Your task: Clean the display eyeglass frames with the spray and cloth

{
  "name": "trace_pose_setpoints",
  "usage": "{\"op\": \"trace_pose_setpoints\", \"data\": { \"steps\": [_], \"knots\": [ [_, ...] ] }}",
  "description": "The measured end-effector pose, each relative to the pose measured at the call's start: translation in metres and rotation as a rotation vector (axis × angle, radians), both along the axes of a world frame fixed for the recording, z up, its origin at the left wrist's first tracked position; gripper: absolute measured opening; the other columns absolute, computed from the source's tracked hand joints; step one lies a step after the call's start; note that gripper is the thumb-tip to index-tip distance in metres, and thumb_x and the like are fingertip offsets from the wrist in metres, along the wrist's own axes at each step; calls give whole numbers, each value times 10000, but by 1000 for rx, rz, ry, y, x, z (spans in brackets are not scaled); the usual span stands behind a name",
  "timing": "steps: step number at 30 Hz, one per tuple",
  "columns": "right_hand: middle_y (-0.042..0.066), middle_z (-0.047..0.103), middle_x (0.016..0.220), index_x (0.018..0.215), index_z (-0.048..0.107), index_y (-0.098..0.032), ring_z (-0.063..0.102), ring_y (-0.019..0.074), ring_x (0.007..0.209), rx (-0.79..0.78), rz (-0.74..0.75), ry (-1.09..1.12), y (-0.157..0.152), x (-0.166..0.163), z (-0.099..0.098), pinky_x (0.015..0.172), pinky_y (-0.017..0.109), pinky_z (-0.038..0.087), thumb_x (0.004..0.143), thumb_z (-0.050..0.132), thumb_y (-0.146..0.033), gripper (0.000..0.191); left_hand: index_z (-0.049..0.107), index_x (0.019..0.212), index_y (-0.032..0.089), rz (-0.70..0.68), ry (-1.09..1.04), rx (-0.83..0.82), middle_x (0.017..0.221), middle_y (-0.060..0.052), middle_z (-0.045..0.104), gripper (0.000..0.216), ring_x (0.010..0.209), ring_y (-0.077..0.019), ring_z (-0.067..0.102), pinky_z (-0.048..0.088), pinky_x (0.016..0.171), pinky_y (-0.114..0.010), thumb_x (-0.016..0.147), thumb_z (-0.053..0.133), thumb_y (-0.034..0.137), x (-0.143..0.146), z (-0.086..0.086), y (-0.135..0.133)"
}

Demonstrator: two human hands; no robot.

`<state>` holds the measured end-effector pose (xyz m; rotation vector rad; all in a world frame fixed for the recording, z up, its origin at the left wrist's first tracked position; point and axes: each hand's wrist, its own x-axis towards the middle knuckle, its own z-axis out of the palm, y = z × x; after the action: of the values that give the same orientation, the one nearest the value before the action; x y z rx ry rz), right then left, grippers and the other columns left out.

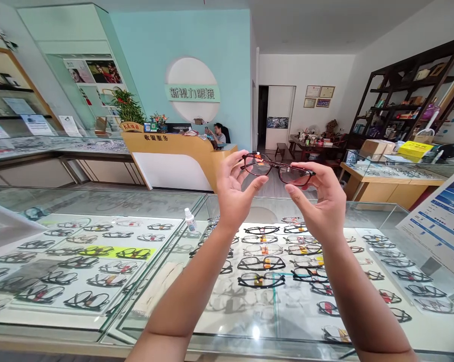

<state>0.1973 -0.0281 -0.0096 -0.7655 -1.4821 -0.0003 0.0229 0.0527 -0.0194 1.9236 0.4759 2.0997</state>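
Glasses [275,166] up over desk [227,329], btwn L fingers [256,186] & R fingers [320,171], both gripping frame ends; slight tilt, R end lower. Frame dark, glossy; lenses clear, rounded-rect. Desk top flat, transp. glass; specs [261,263] in rows below.

Dark glasses [275,166] in both hands [234,196]

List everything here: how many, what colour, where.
Held eyeglasses: one pair, dark, centre.
Displayed eyeglasses: many, mostly dark, in glass cases.
Bottle: one, white, on a case.
Reception counter: one, tan and white, behind.
Plant: one, green, at counter.
Person: one, light top, behind counter.
Framed pictures: four, mixed colours, far wall.
Shelving: one, dark brown, right.
Printed sheet: one, white and blue, right.
Left hand: one, bare, holding eyeglasses.
Right hand: one, bare, likewise.
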Motion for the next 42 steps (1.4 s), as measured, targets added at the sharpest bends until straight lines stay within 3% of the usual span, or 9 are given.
{"op": "trace_pose_setpoints", "data": {
  "steps": [8, 13, 15, 19, 23, 28, 31, 34, 42],
  "knots": [
    [62, 735, 1295, 1309, 675, -322, 727, 247, 989, -46, -4, -43, 7, 6, 0, 916, 455, 591, 962, 758, -356, 358, 515, 1411, 355, 103, 14, -16, 1444, -109, 605, 634, 1280, -248, 701, 613, 1073, -425, 895, 832, 545, -1, -4, 3],
    [69, 718, 1372, 1225, 732, -322, 662, 304, 1280, -17, -52, -140, 5, 11, 5, 1082, 516, 530, 982, 722, -331, 243, 593, 1355, 300, 281, 155, 191, 1370, -110, 642, 620, 1303, -288, 659, 593, 1083, -474, 839, 892, 468, -11, 2, -4],
    [68, 746, 1302, 1112, 768, -321, 667, 308, 1264, -9, -74, -156, 5, 12, 5, 1099, 539, 513, 1010, 684, -325, 133, 611, 1328, 302, 335, 230, 278, 1356, -109, 652, 601, 1307, -303, 649, 583, 1095, -502, 821, 905, 438, -13, 4, -7],
    [69, 767, 1234, 1031, 792, -311, 683, 308, 1203, -30, -83, -196, 8, 16, 4, 1090, 551, 500, 1013, 681, -309, 113, 592, 1344, 310, 364, 308, 329, 1337, -102, 662, 574, 1273, -296, 663, 595, 1068, -500, 851, 874, 392, -12, 6, -11],
    [63, 760, 1262, 1048, 795, -313, 676, 301, 1228, -83, -12, -219, 11, 21, 5, 1103, 547, 491, 1001, 694, -313, 111, 562, 1384, 304, 283, 310, 347, 1296, -92, 672, 569, 1217, -264, 677, 619, 998, -444, 883, 831, 297, -10, 6, -16],
    [67, 752, 1276, 960, 797, -285, 671, 289, 1259, -202, 115, -170, 12, 23, 6, 1115, 517, 487, 979, 720, -329, 91, 562, 1408, 297, 41, 275, 169, 1328, -83, 637, 606, 1174, -242, 707, 636, 956, -389, 870, 836, 248, -9, 3, -18],
    [80, 754, 1294, 930, 789, -257, 700, 270, 1164, -325, 271, -88, 15, 22, 4, 901, 419, 577, 968, 724, -356, 124, 563, 1417, 307, -84, 245, 84, 1334, -70, 626, 622, 1134, -218, 725, 635, 1017, -400, 866, 840, 227, -7, -1, -15],
    [87, 791, 1216, 911, 775, -231, 726, 234, 983, -424, 409, 7, 20, 21, 1, 748, 358, 571, 946, 742, -381, 158, 576, 1406, 303, -181, 216, 35, 1332, -70, 624, 628, 1139, -210, 720, 633, 1048, -404, 849, 846, 200, -5, -2, -12],
    [48, 811, 1038, 836, 766, -216, 711, 188, 895, -370, 414, 83, 31, 19, -5, 825, 343, 551, 887, 778, -310, 107, 540, 1424, 315, -367, 198, -136, 1303, -67, 578, 643, 1079, -175, 743, 638, 1014, -371, 864, 823, 176, -1, -4, -9]
  ]
}}
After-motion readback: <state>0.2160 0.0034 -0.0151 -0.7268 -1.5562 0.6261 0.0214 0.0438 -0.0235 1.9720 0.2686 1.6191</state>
